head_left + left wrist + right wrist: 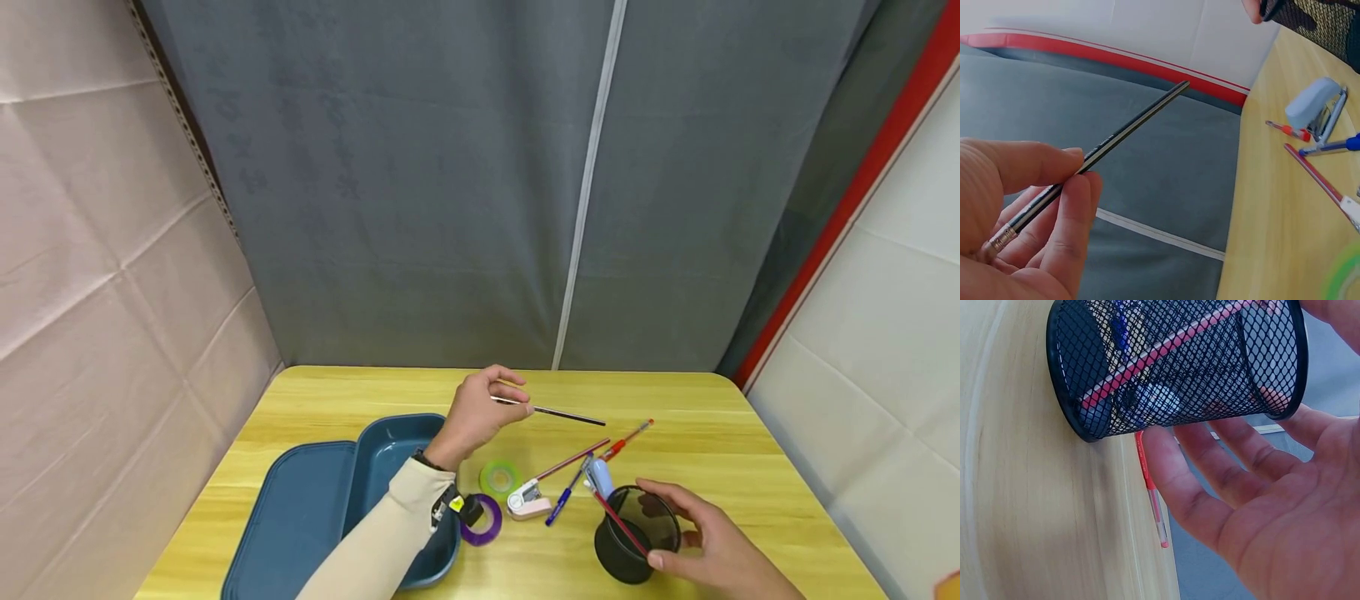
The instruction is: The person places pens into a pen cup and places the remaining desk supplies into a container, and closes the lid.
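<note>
My left hand (480, 414) pinches a black-and-silver striped pencil (1135, 125) between thumb and fingers, above the table. The metal-banded end lies toward the palm; the other end points away to the right. At the front right, my right hand (712, 537) holds a black mesh pen holder (1197, 394), fingers along its side and thumb near the rim. A red pencil (621, 523) leans inside it, its upper end out past the rim. Beside the holder lie a light-blue stapler (600, 477), a blue pen (558, 506) and a red pen (615, 450).
Nearer the middle are another red pencil (573, 458), a pink-and-white stapler-like item (527, 502), a green tape roll (498, 477) and a purple tape roll (491, 533). A blue box (386, 442) with its lid (296, 517) lies at left, partly behind my left arm. A grey curtain (412, 208) hangs behind.
</note>
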`<state>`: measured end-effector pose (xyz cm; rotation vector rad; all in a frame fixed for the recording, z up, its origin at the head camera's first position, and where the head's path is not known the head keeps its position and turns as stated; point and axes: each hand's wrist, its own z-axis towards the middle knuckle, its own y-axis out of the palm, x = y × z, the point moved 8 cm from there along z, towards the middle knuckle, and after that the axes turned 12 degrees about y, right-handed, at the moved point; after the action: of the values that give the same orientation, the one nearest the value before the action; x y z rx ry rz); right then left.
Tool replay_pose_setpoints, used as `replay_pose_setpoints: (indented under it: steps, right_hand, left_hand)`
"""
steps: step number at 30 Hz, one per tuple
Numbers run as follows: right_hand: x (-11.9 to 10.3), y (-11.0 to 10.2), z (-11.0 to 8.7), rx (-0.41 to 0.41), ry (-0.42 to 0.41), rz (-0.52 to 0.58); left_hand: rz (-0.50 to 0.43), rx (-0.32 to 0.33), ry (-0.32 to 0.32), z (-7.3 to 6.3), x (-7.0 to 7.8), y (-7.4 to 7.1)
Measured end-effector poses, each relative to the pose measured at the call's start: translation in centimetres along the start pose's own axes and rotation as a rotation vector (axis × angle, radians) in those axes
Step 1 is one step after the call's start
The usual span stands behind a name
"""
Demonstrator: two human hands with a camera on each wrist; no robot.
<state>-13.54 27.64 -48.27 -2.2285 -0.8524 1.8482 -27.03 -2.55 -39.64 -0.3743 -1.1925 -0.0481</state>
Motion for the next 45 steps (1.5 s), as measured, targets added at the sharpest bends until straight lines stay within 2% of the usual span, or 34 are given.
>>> replay_pose_setpoints:
  steps: [7, 14, 18, 25, 32, 35, 39, 45]
  right_hand:
    - [0.0, -0.1, -0.1, 0.012, 0.007, -0.012]
    - [0.0, -0.3, -0.3, 0.031, -0.005, -0.033]
    - [0.0, -0.3, -0.4, 0.037, -0.003, -0.022]
    - [-0.6, 0.0, -0.5, 0.011, -0.086, -0.025]
    - [-0.6, 0.3, -0.4, 0.006, -0.095, -0.010]
    - [-0.7, 0.4, -0.4, 0.012, -0.094, -0.012]
    - [-0.7, 0.5, -0.4, 0.024, -0.089, -0.012]
    - [-1.0, 0.7, -0.5, 0.017, -0.099, -0.001]
  left_hand:
    - [-0.028, 0.038, 0.032, -0.4, 1.9, -0.1]
    - [-0.054, 0.045, 0.100, -0.7, 3.7, -0.3]
    - [-0.118, 0.038, 0.099, -0.9, 3.9, 0.0]
    - [-0.246, 0.006, 0.115, -1.3, 4.4, 1.3]
    - [-0.482, 0.002, 0.100, -1.7, 4.5, 2.7]
    - [-0.552, 0.004, 0.092, -1.8, 4.5, 3.3]
    - [-0.593, -0.006, 0.093, -1.8, 4.5, 4.1]
    - [-0.600, -0.041, 0.088, -2.2, 4.7, 5.4]
